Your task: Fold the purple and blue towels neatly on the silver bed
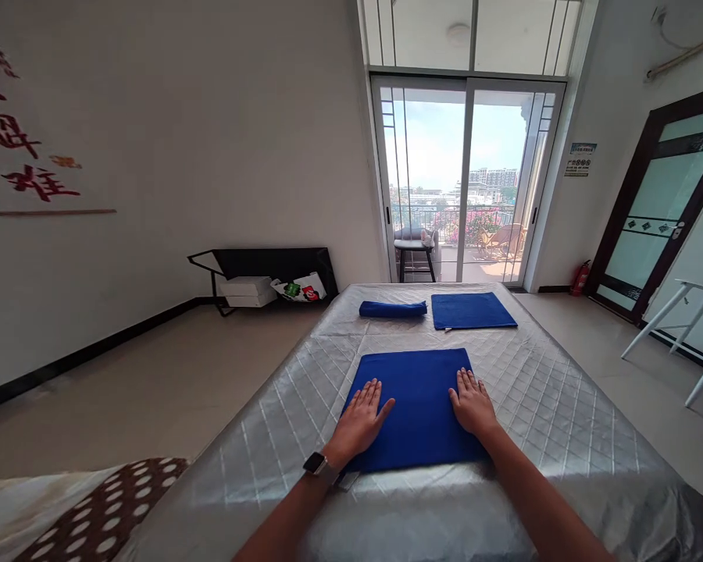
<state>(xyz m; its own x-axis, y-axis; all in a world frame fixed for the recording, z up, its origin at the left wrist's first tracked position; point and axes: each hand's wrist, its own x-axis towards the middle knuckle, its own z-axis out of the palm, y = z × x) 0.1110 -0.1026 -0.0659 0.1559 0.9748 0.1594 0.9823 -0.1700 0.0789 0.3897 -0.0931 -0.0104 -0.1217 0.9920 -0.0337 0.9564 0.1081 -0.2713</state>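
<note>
While the left hand [360, 421] and right hand [473, 402] press flat, gripping nothing, on the near blue cloth [419, 414], I see it lying spread on the silver bed cover [539, 390]. Beyond it sit a rolled blue cloth [393, 310] and, just beside that, a flat blue one [474, 311]; farther back, a stool [413, 246] stands behind the glass door [425, 172].

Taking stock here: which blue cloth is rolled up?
The far left cloth, a narrow roll; the far right cloth and near cloth lie spread flat.
</note>
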